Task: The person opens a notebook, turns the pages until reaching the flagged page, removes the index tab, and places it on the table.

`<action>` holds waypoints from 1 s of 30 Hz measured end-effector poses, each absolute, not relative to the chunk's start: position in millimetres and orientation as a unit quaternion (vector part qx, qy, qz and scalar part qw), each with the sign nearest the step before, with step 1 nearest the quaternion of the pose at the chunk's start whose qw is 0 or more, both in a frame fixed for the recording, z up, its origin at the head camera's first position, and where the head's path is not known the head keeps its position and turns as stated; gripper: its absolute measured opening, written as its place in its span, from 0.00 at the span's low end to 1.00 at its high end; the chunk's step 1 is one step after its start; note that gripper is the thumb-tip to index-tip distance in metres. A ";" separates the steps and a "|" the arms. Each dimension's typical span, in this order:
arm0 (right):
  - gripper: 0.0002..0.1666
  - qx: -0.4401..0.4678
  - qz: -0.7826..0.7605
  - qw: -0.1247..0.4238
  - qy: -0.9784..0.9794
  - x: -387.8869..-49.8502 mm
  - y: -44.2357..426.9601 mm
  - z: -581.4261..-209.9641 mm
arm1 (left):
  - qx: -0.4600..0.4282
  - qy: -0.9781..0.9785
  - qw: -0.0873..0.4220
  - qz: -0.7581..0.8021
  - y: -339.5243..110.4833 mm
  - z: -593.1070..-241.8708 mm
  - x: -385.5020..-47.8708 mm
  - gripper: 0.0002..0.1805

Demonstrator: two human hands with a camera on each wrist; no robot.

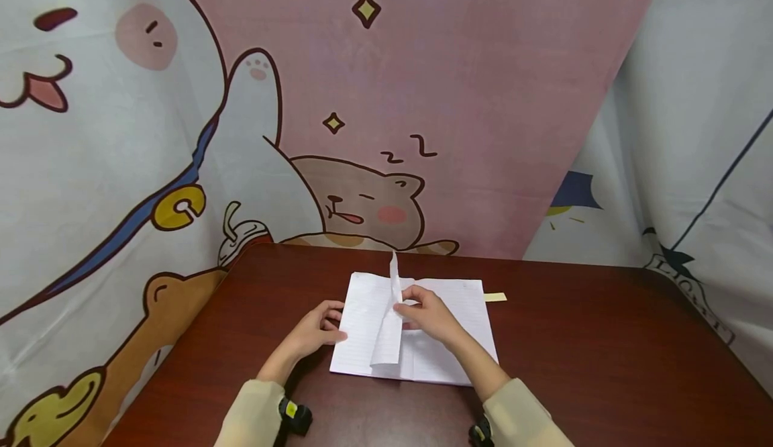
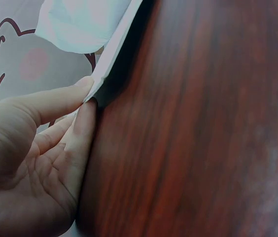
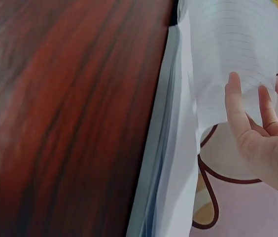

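Observation:
An open notebook (image 1: 449,339) with white lined pages lies on the brown table. One page (image 1: 389,339) stands raised above the middle, curved and twisted near its free edge. My right hand (image 1: 429,313) holds this page with thumb and index finger. In the right wrist view, spread fingers (image 3: 235,106) show against the lined page (image 3: 218,64). At the notebook's left edge my left hand (image 1: 317,327) pinches the corner region. The left wrist view shows the thumb (image 2: 62,101) on top and a finger beneath the edge.
A pale yellow tab (image 1: 495,296) sticks out from the notebook's right side. Dark table top (image 1: 604,346) surrounds the notebook. Behind the table hangs a cloth (image 1: 483,131) printed with cartoon animals. Black wrist devices (image 1: 296,415) sit at the cuffs.

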State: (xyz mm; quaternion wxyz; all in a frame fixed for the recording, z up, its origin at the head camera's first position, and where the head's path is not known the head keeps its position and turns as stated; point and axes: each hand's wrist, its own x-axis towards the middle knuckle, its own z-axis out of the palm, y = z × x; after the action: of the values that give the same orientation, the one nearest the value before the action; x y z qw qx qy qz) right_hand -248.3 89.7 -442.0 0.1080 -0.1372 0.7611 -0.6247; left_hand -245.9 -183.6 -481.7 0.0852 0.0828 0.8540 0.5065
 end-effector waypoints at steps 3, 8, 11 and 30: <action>0.13 -0.146 -0.621 0.109 0.763 -248.8 82.0 -445.3 | 0.082 0.851 0.086 0.511 -183.0 -481.7 -245.2 0.32; 0.11 -0.153 -0.578 0.078 0.798 -248.7 71.0 -451.9 | 0.088 0.830 0.102 0.541 -182.0 -481.1 -242.5 0.31; 0.10 -0.151 -0.539 0.053 0.827 -248.1 66.4 -455.6 | 0.089 0.820 0.109 0.555 -181.2 -480.5 -241.3 0.30; 0.07 -0.178 -0.520 0.069 0.833 -243.3 52.9 -457.0 | 0.081 0.818 0.109 0.558 -184.1 -482.1 -245.7 0.30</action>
State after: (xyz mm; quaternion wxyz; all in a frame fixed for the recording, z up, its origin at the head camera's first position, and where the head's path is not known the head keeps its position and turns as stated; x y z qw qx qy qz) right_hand -243.3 52.9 -457.0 0.0694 -0.1777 0.8327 -0.5198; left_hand -245.7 -184.1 -482.1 0.1093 0.0809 0.8184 0.5583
